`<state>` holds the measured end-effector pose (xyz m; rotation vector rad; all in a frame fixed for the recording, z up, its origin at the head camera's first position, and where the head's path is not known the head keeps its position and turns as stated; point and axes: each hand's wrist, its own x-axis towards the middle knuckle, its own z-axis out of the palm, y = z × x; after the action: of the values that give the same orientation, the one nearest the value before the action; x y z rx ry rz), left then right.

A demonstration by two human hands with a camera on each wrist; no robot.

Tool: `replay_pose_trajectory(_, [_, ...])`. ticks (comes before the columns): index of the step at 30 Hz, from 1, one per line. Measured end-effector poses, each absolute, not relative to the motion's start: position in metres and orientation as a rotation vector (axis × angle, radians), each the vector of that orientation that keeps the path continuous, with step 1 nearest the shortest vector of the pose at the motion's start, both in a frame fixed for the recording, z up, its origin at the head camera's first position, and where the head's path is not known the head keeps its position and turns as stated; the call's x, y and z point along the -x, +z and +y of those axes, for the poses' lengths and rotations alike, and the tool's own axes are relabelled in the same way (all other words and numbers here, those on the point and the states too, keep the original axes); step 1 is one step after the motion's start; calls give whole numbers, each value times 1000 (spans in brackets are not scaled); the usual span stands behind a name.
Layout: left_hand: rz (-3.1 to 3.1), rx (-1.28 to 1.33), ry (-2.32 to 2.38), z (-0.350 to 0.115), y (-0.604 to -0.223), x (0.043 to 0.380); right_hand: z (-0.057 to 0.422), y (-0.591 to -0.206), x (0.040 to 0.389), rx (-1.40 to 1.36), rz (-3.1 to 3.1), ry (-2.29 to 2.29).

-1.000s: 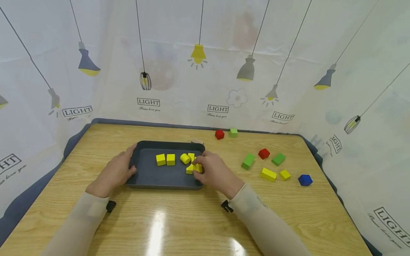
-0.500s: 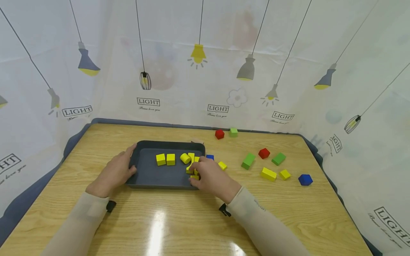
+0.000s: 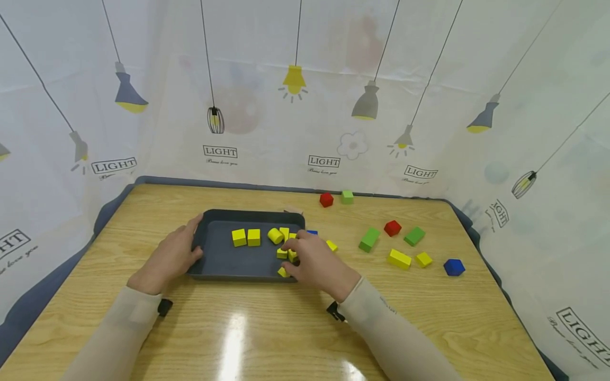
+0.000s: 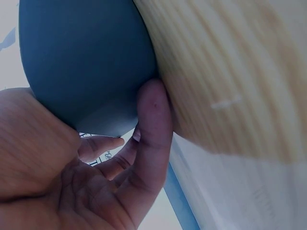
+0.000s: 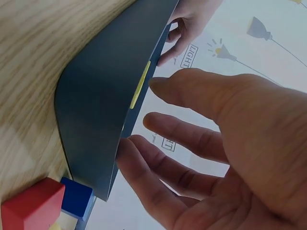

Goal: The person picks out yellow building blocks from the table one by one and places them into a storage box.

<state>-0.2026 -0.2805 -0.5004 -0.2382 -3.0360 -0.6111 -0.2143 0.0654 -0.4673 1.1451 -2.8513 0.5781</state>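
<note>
A dark grey tray (image 3: pixel 221 262) lies on the wooden table. At its left end my left hand (image 3: pixel 167 257) holds the side wall, with thumb and forefinger spread along it. Over the tray's right end hovers my right hand (image 3: pixel 320 263), fingers and thumb parted with nothing between them in the right wrist view. Two yellow cubes (image 3: pixel 254 237) sit mid-tray, and a yellow cylinder (image 3: pixel 275 236) lies right of them. Several more yellow blocks (image 3: pixel 282 253) cluster by my right fingers, partly hidden. One small yellow block (image 3: pixel 283 272) is just at my right thumb, near the front wall.
Beside the tray's right wall are a blue block (image 5: pixel 76 198) and a red block (image 5: pixel 32 207). Farther right lie green blocks (image 3: pixel 369 239), a red block (image 3: pixel 393 228), yellow blocks (image 3: pixel 399 259) and a blue cube (image 3: pixel 454 267). Red (image 3: pixel 326 199) and green (image 3: pixel 347 197) cubes stand at the back edge.
My right hand has shifted slightly, uncovering a blue and a yellow block right of the tray. A small yellow block now shows nearer the front wall. My left hand stays put.
</note>
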Motion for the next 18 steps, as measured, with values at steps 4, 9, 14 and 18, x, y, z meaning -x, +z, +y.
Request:
replay_pose_trajectory(4, [-3027, 244, -612, -281, -501, 202, 69, -466, 217, -1168, -2817, 570])
replay_pose_trajectory(9, [-3020, 249, -605, -281, -501, 202, 73, -464, 220, -1163, -2832, 570])
replay_pose_trajectory(14, [-3019, 248, -599, -281, -502, 202, 80, -462, 225, -1106, -2872, 545])
replay_pose_trajectory(18, [-3017, 252, -600, -281, -502, 202, 89, -459, 230, -1080, -2896, 561])
